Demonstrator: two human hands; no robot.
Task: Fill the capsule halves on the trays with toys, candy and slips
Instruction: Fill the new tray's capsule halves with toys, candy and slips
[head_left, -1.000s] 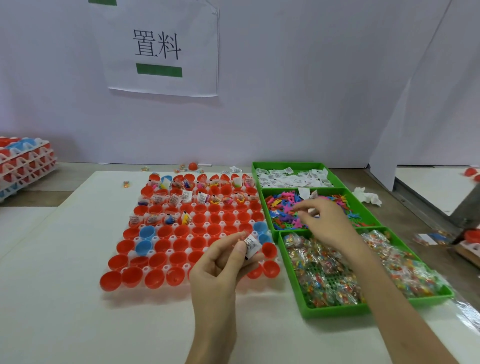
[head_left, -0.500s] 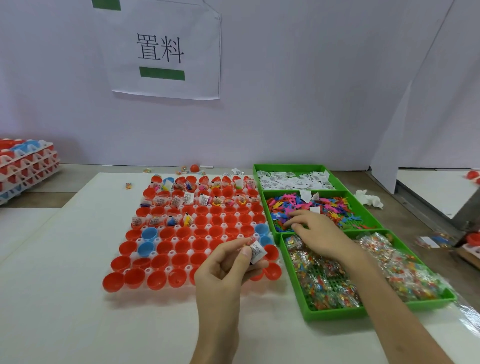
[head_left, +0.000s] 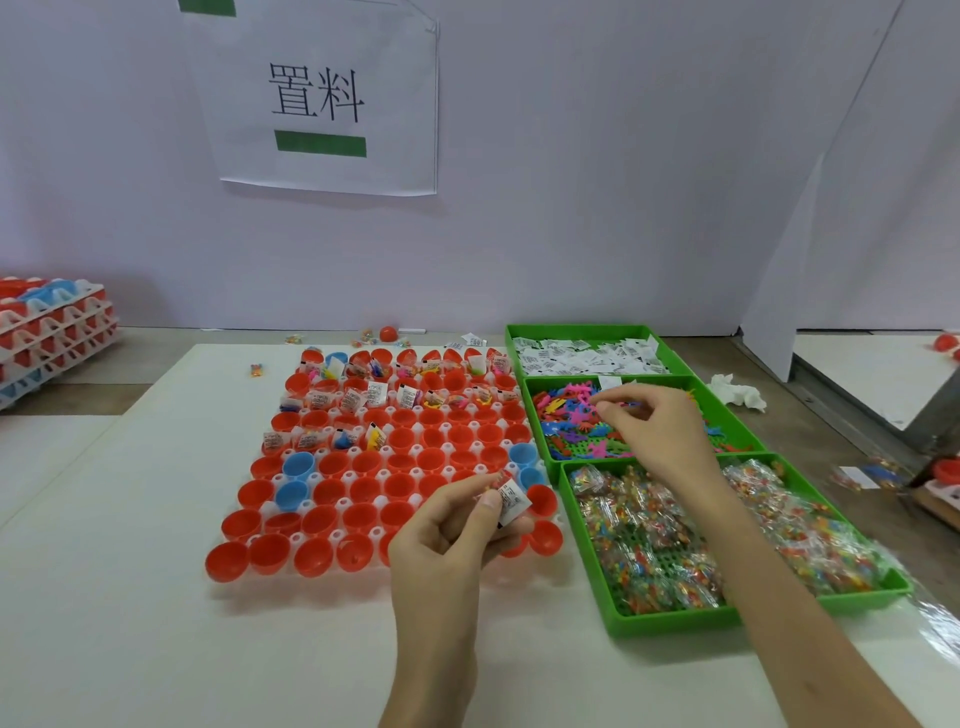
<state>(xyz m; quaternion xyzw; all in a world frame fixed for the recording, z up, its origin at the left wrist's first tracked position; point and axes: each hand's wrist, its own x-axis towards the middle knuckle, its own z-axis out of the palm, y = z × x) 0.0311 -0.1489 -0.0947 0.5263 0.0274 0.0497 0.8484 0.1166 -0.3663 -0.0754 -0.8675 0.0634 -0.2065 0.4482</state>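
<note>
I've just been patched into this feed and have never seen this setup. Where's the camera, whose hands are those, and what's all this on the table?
No machine here: a person works bare-handed, and the single camera is worn on their head, looking forward and down. On the table lies a white tray of red and blue capsule halves; several far ones already hold items. Right of it stand three green bins: paper slips farthest, plastic toys in the middle, candy packets nearest. The left hand pinches a white slip above the tray's near right corner. The right hand reaches into the toys, fingers curled; whether it holds one is unclear.
</note>
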